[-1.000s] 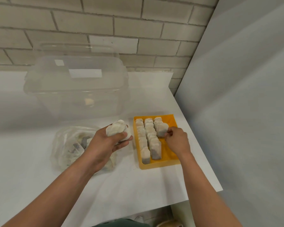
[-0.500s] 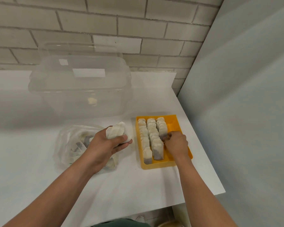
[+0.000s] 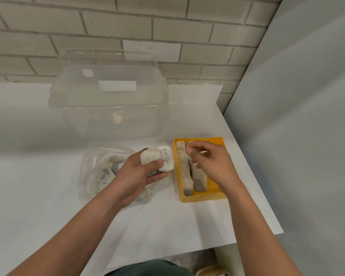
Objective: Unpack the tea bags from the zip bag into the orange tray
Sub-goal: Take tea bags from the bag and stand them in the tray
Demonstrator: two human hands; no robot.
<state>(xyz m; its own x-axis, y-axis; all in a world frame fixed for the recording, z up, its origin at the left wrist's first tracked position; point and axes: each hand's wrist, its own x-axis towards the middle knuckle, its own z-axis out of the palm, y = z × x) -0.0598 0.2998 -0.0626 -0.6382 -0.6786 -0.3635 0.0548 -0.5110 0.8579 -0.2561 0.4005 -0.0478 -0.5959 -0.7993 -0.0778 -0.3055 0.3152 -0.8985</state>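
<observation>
Two rows of tea bags (image 3: 184, 168) are showing in the orange tray (image 3: 203, 196), standing on edge and packed along its left side, while the right part of the tray is lying hidden under the right hand (image 3: 213, 166). That hand is hovering over the tray with its fingers (image 3: 189, 151) curled and thumb and forefinger drawn close together near the far left corner. It is blurring there, so I cannot tell whether it is pinching anything.

The left hand (image 3: 139, 176) is gripping a bunch of tea bags (image 3: 161, 158) just beside the tray's left wall, with its fingers wrapping round the lower half and the bunch sticking out above them. The wrist is passing over the zip bag (image 3: 96, 176), which is lying crumpled on the white worktop (image 3: 38, 196) to the left of the tray — more tea bags are showing through its clear plastic.

Behind both, a clear plastic box (image 3: 108, 108) is sitting on the worktop near the brick wall (image 3: 167, 26). A grey panel (image 3: 297, 116) is running along the worktop's right edge.
</observation>
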